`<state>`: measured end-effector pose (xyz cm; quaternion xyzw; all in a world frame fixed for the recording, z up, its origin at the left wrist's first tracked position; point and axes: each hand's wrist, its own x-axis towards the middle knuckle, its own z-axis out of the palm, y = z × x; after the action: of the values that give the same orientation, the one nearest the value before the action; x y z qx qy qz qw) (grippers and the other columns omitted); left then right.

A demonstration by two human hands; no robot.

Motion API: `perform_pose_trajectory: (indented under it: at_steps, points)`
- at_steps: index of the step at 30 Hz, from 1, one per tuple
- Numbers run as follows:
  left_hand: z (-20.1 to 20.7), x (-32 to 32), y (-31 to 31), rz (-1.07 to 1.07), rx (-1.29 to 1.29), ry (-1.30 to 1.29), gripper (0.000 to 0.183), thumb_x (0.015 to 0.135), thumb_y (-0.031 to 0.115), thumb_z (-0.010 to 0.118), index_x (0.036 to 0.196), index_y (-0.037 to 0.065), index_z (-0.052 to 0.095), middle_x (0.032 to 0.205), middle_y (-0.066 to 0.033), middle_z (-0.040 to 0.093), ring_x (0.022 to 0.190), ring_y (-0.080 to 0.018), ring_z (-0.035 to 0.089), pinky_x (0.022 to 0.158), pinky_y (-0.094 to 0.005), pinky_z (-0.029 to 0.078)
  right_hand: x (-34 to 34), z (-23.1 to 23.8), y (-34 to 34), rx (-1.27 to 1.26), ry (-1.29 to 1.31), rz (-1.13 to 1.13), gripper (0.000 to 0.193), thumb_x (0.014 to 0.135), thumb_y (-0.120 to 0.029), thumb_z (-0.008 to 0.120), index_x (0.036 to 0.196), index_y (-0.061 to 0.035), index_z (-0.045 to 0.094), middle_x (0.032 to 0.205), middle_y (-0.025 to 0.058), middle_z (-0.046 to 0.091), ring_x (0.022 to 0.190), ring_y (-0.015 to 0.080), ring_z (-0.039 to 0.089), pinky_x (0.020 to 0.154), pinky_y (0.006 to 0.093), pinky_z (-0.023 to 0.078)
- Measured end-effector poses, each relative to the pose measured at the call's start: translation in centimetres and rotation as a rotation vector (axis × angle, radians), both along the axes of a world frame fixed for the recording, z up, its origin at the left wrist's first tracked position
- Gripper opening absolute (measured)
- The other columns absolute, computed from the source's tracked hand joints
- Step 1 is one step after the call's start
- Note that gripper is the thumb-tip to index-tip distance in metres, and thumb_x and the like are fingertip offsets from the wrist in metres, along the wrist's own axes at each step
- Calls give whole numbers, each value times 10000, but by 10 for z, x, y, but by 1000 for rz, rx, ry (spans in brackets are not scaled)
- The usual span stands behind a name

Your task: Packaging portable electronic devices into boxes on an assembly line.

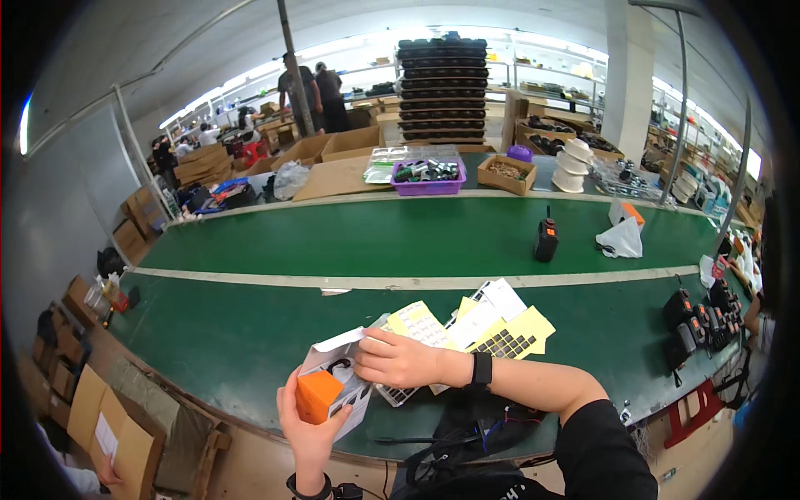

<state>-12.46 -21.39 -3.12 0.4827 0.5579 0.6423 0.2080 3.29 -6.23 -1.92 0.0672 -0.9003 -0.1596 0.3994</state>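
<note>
Tilted in my left hand (307, 437) is a small open carton (318, 397), orange on one side and white inside. My left fingers and thumb wrap round its lower part. A white flap (330, 350) stands up at its mouth, where a dark cord (339, 365) and clear plastic show. My right hand (402, 360) reaches across to the opening, fingers curled beside the flap; what they grip is hidden. Under and beyond my right wrist lie yellow label sheets (422, 325) and white sheets (505, 298), partly overlapping.
Farther back on the green surface are a black handheld device (546, 242), a white plastic bag (623, 239) and another orange-white carton (626, 214). Several similar devices (707, 321) cluster at right. A purple basket (427, 188) stands behind. Another person's hand (108, 472) touches cardboard at lower left.
</note>
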Motion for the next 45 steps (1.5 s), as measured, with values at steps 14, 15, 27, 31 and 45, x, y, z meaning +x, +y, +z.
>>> perform_pose_trajectory:
  at_steps: [14, 15, 27, 31, 45]
  points:
    - [39, 41, 10, -175, -169, 492, 609, 629, 72, 765, 1186, 10, 528, 1091, -147, 535, 1022, -220, 519, 871, -401, 419, 50, 11, -25, -559, 23, -309, 133, 738, -172, 591, 725, -41, 572, 845, 103, 496, 822, 279, 468, 732, 358, 401]
    - [37, 42, 17, -149, -179, 501, 609, 629, 72, 765, 1186, 10, 528, 1091, -147, 535, 1022, -220, 519, 871, -401, 419, 59, 5, -11, -500, 238, -195, 97, 731, -115, 587, 732, -26, 547, 840, 120, 497, 797, 300, 486, 718, 371, 417]
    - [29, 57, 71, -641, -460, 128, 744, 676, 48, 732, 1326, -27, 377, 1004, -66, 593, 859, -112, 561, 769, -238, 459, 118, 5, 19, -1297, 924, -55, 101, 882, -86, 518, 856, 10, 535, 814, 35, 510, 720, 99, 460, 628, 239, 385]
    - [33, 84, 81, -654, -434, -58, 586, 701, 82, 732, 1214, -56, 487, 983, -74, 608, 871, -116, 561, 777, -238, 452, 131, -13, 28, -1711, 1105, 49, 195, 931, -202, 480, 913, -25, 562, 797, -14, 543, 727, 84, 492, 694, 241, 413]
    - [35, 114, 171, -899, -945, 128, 480, 850, 379, 591, 1073, -46, 585, 948, -82, 640, 822, -112, 613, 673, -226, 485, 180, -54, 68, -1992, 1227, 85, 340, 943, -272, 456, 1086, 30, 519, 1020, 113, 597, 911, 198, 581, 820, 336, 456]
